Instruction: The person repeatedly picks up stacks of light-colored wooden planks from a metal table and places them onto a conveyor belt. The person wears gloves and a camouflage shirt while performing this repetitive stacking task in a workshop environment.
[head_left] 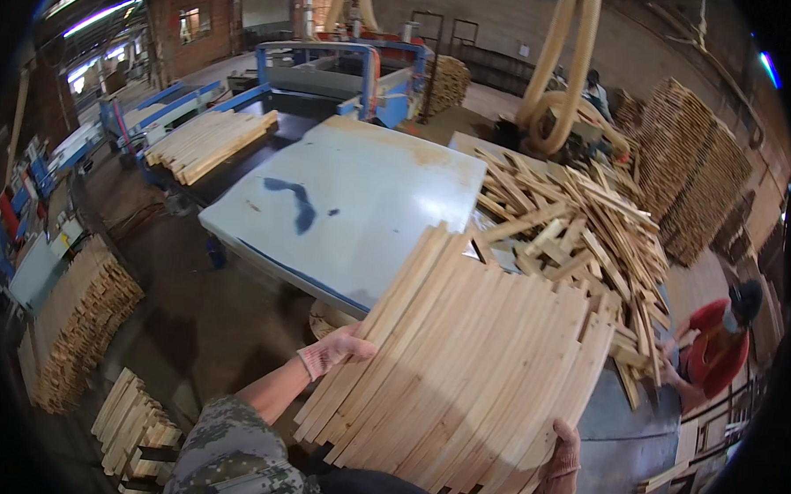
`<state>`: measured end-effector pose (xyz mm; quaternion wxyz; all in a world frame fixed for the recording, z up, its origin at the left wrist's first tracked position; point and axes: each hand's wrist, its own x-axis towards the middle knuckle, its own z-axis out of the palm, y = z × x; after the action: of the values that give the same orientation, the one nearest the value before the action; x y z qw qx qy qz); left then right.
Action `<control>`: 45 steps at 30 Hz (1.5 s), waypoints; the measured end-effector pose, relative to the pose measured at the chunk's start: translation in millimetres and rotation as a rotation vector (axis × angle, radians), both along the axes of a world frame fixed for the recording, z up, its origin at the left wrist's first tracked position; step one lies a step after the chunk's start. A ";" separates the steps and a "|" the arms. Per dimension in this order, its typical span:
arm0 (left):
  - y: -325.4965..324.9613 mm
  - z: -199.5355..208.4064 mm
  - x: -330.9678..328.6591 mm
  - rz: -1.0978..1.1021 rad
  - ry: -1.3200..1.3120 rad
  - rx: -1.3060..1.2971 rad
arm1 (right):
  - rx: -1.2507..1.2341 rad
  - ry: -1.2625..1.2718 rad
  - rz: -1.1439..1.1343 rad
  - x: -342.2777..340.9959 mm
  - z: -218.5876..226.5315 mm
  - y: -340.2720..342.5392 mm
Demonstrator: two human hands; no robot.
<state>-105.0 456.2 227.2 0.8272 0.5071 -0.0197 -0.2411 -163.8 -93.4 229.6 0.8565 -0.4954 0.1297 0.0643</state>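
Observation:
A broad layer of pale wooden strips [470,365], laid side by side with uneven ends, spans the space between my hands. My left hand [342,349], in a knitted glove, grips the layer's left edge; its thumb shows and the other fingers are partly hidden. At the near right edge, my gloved right hand [566,449] is closed against the outermost strip, pressing the row from that side. Beyond the strips lies a pale blue-white tabletop [371,193] with dark stains. To the right is a jumbled heap of loose wood pieces [582,229].
Another row of strips [210,142] lies on a dark conveyor at a blue-framed machine [319,71]. Stacked strips [92,322] stand at left, with a smaller bundle [132,421] nearer. Tall stacks [690,163] stand far right. A person in red [713,349] is beside the heap.

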 end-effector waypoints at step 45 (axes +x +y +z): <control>733.2 25.5 393.6 0.328 -0.038 1.935 | -0.290 0.115 0.167 513.2 -35.2 831.2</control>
<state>288.6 1189.4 252.7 0.0772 0.9664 0.2438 -0.0270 349.4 737.8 194.4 0.7591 -0.6181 0.1448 0.1440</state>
